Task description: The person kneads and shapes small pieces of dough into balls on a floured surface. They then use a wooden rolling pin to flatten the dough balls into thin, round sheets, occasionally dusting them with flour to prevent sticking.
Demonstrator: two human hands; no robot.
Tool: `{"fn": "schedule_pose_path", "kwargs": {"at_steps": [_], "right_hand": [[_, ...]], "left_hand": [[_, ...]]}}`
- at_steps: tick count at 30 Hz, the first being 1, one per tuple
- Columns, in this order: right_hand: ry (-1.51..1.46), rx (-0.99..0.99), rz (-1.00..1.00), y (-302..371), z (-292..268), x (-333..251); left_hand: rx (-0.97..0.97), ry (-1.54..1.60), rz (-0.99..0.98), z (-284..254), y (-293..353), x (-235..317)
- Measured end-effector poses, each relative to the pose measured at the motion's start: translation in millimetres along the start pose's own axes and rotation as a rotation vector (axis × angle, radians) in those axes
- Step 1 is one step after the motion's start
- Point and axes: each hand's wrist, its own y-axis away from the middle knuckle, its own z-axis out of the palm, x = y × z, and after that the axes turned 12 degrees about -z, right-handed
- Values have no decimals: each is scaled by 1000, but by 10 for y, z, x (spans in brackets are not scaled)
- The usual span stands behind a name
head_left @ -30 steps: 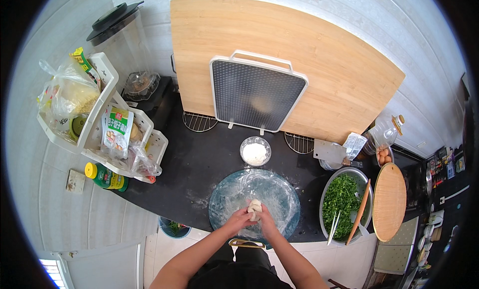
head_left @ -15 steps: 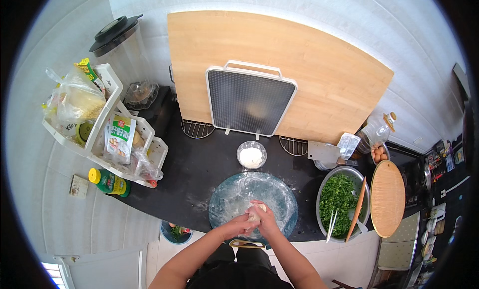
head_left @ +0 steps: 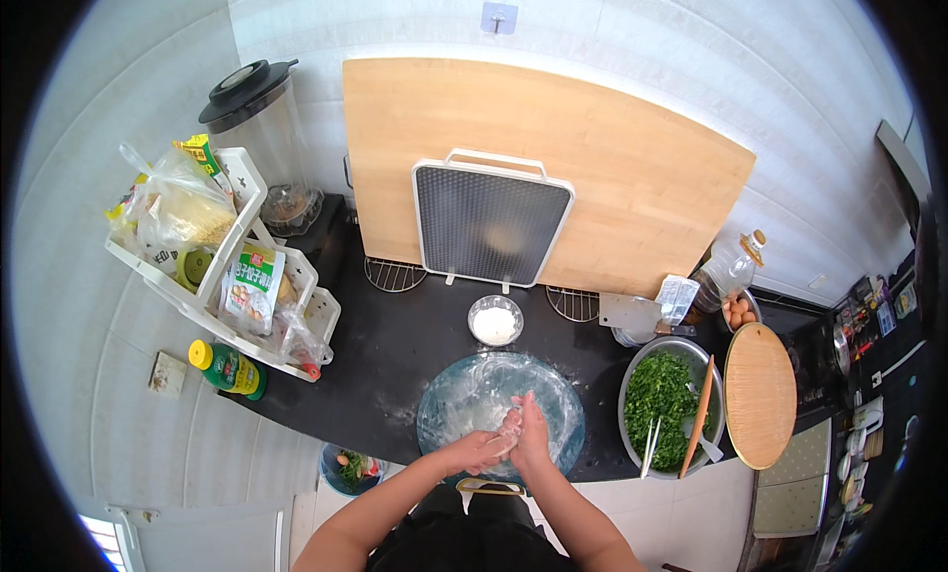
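Observation:
Both hands are together above a round blue-green board (head_left: pixel 449 394) dusted with flour. My left hand (head_left: pixel 479 450) is curled, palm up, under a small pale piece of dough (head_left: pixel 508 442). Pressed against it from the other side is my right hand (head_left: pixel 531 429), its fingers pointing up and away. The dough is mostly hidden between the palms, and white flour coats the fingers. Just beyond the board stands a small clear bowl of flour (head_left: pixel 495 324).
To the right is a steel bowl (head_left: pixel 626 414) of chopped greens (head_left: pixel 660 389), with chopsticks (head_left: pixel 650 446) and a rolling pin (head_left: pixel 699 419) across it. A cleaver (head_left: pixel 629 312), eggs (head_left: pixel 739 311) and a round wooden lid (head_left: pixel 760 396) lie near. A white rack (head_left: pixel 219 315) stands left.
My right hand has turned, its fingers now straighter and pointing up, and the dough is more covered between the palms. The whole view has tilted slightly upward.

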Motion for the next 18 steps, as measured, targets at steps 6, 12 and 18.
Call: {"fn": "schedule_pose_path", "kwargs": {"at_steps": [6,12,18], "right_hand": [[-268,119,117,-106,-58,-13],[-585,-12,377,-124,-228,-110],[-842,-201,559,56,-87,-688]], "left_hand": [[492,-483,489,168,-4,-47],[635,-928,638,-2,128,-10],[607,19,452,-794,-258,-416]]}}
